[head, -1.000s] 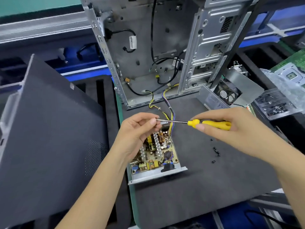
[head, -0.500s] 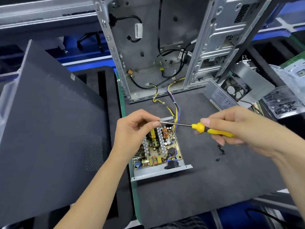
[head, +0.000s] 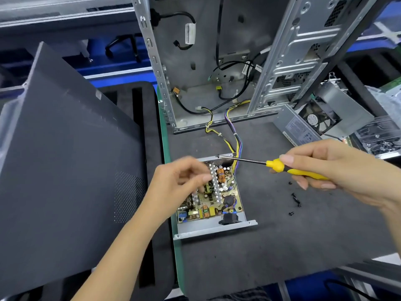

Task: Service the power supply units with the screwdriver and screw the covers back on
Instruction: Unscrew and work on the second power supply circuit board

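Head view: right hand (head: pixel 338 168) levels screwdriver (head: pixel 282 167); left hand (head: pixel 180 183) hovers.

**What the view leaves unclear**

The left hand (head: pixel 182 181) is smeared by motion blur, so the set of its fingers cannot be read, and it covers part of the circuit board (head: pixel 213 198). The right hand's (head: pixel 334 168) fingers hide most of the screwdriver (head: pixel 275 165) handle. Any screw at its tip is too small to tell. The computer case (head: pixel 238 61) runs off the top edge.
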Tool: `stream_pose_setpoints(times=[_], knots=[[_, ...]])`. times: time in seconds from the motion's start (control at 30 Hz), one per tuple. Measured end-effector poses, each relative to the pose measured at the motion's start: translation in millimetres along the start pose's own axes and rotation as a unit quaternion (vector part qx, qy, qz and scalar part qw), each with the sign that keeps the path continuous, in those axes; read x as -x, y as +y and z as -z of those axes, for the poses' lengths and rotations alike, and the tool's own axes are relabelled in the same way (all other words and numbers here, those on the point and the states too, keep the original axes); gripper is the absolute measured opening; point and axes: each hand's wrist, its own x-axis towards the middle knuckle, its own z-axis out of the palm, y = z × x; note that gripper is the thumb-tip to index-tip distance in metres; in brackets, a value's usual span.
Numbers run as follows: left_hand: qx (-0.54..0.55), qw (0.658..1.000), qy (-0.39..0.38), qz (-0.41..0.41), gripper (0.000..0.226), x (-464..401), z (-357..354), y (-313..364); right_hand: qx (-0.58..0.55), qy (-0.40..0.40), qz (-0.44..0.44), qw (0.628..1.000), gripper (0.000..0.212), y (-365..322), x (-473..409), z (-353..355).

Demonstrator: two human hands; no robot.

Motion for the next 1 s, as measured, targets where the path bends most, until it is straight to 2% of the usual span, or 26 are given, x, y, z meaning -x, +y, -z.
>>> stream_pose_setpoints(times=[0.07,0.13,0.23,0.43,0.57,0.73,0.9,1.0], knots=[[-0.036,0.989,-0.102,0.099,0.039,12.0,3.9,-3.2,0.011,-0.006,-0.002,1.0,0.046,5.1,0.1,6.5],[-0.067,0.955,-0.216,0.192,0.06,19.6,-0.6,-3.7,0.029,-0.017,-0.014,0.999,0.058,11.3,-1.9,10.5],[-0.092,0.926,-0.295,0.219,0.074,17.9,-10.2,-2.1,0.05,-0.041,-0.034,0.997,0.07,20.7,-4.9,12.2],[0.054,0.924,-0.291,0.244,0.077,10.5,-15.5,-0.3,0.072,-0.079,-0.055,0.993,0.068,32.2,-6.1,12.3],[0.11,0.898,-0.335,0.264,0.075,14.0,-17.3,-10.7,0.073,-0.08,-0.058,0.992,0.069,37.4,-7.2,14.6],[0.155,0.873,-0.383,0.258,0.086,16.3,-21.0,-24.7,0.06,-0.07,-0.053,0.994,0.069,41.6,-11.3,15.4],[0.154,0.865,-0.406,0.251,0.075,16.2,-24.3,-31.7,0.04,-0.081,-0.046,0.995,0.056,41.1,-12.4,10.1],[0.101,0.867,-0.418,0.251,0.065,16.5,-30.9,-31.0,0.034,-0.088,-0.05,0.994,0.056,41.6,-11.4,7.4]])
